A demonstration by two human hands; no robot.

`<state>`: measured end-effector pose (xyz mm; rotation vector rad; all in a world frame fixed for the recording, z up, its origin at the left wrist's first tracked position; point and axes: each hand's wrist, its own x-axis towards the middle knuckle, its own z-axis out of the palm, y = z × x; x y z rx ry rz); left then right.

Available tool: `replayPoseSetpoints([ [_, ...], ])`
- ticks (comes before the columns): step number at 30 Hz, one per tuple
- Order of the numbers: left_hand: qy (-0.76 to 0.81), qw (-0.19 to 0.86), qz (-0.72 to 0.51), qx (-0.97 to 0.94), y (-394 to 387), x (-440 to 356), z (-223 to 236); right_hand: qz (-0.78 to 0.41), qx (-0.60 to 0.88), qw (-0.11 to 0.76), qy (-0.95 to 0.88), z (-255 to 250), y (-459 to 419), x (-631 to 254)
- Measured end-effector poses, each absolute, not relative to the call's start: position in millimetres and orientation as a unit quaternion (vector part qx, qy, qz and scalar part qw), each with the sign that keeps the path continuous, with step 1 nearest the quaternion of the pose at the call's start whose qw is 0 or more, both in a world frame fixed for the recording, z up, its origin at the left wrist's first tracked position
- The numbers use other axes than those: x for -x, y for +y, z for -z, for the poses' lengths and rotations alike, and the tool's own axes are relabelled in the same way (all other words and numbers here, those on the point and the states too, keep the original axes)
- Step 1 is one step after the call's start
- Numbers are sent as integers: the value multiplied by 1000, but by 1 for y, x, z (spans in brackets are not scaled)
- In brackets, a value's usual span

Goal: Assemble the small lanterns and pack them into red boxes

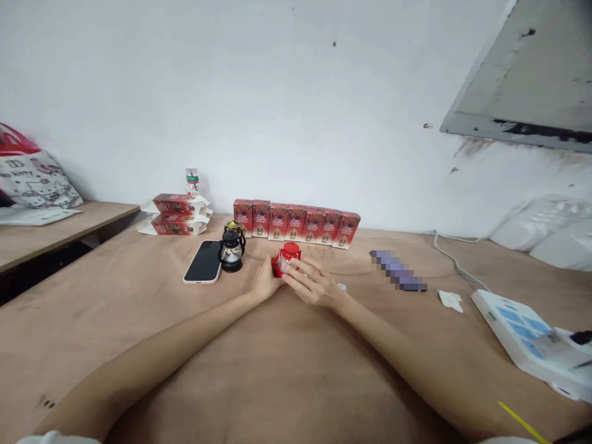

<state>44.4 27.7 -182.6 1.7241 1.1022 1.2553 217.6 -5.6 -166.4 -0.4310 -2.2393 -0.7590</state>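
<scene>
A small red lantern (291,248) with a clear middle is between my two hands, near the centre of the table. My left hand (265,279) is closed round its lower left side. From the right, the fingers of my right hand (317,285) lie over its front and side, hiding part of the body. Left of my hands stand a black lantern (232,254) and, just behind it, one with a gold-coloured top (234,226). A phone (203,262) with a pale pink edge lies beside them.
Several red boxes (287,222) stand in a row by the wall. Opened red cartons (176,223) are stacked at left, before a small bottle (192,180). At right are a blurred purple strip (398,270), a white scrap (450,301) and a white power strip (513,330) with its cable.
</scene>
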Motion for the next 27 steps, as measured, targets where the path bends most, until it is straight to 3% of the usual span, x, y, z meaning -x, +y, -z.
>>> replayPoseSetpoints([
  [5,428,279,-405,-758,4,-27,176,139,373,481,-781,160,-2,-207],
  [12,343,10,-357,-869,-33,33,157,-188,402,414,-795,158,7,-197],
  [18,523,-152,-312,-778,22,127,101,-185,427,500,-730,158,25,-199],
  [22,656,-165,-129,-725,75,167,84,-177,459,532,-689,159,43,-200],
  [27,647,-154,-70,-743,110,170,89,-127,475,504,-710,164,53,-194],
])
